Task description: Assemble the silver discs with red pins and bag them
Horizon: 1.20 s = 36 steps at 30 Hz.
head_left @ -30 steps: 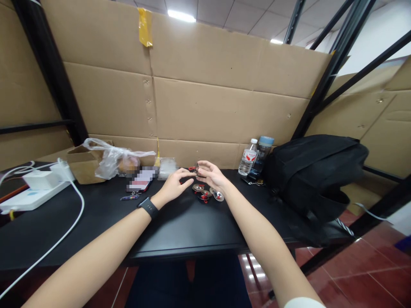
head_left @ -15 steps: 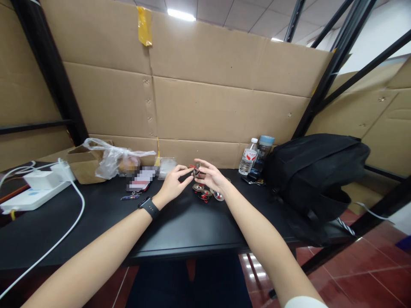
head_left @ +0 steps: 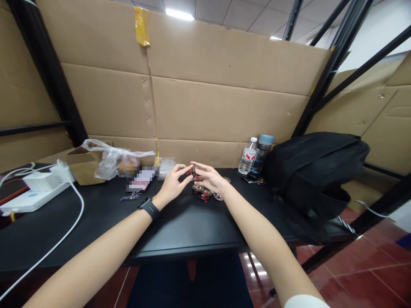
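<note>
Since a second ago the left hand (head_left: 171, 184) has lifted to pinch the small red-and-silver metal piece (head_left: 192, 172) that the right hand (head_left: 208, 179) also grips, above similar pieces (head_left: 205, 194) on the black table (head_left: 180, 226).

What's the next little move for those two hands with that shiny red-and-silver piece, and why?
Probably set the small red-and-silver piece down beside the other shiny pieces on the black table. Both the left hand and the right hand pinch it at their fingertips just above that cluster, so a short lowering would likely do. What the piece is stays too small to tell.
</note>
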Available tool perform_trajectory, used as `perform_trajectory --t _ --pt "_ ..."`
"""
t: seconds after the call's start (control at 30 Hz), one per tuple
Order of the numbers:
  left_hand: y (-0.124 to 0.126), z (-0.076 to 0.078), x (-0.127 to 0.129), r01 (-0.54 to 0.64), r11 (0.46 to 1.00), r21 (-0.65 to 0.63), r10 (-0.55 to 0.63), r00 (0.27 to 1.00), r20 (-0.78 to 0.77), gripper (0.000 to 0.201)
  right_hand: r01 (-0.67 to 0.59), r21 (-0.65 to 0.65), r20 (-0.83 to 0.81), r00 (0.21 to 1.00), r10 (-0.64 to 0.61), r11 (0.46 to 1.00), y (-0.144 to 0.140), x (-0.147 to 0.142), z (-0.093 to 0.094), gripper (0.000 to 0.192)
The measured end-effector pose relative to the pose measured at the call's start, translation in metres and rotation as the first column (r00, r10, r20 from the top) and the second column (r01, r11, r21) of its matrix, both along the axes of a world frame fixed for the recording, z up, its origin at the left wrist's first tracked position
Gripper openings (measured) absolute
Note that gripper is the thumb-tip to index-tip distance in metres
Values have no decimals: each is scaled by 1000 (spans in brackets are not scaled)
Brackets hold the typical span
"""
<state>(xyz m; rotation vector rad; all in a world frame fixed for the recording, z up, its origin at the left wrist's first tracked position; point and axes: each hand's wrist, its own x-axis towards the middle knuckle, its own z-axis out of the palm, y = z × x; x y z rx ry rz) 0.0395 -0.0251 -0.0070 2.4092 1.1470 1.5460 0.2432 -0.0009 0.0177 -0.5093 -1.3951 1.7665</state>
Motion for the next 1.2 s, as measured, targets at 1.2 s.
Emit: perform_trajectory --t 1.2 --pt "-4 12 -10 -128 977 169 151 981 -126 14 -28 -25 71 997 29 999 6 6 -1 40"
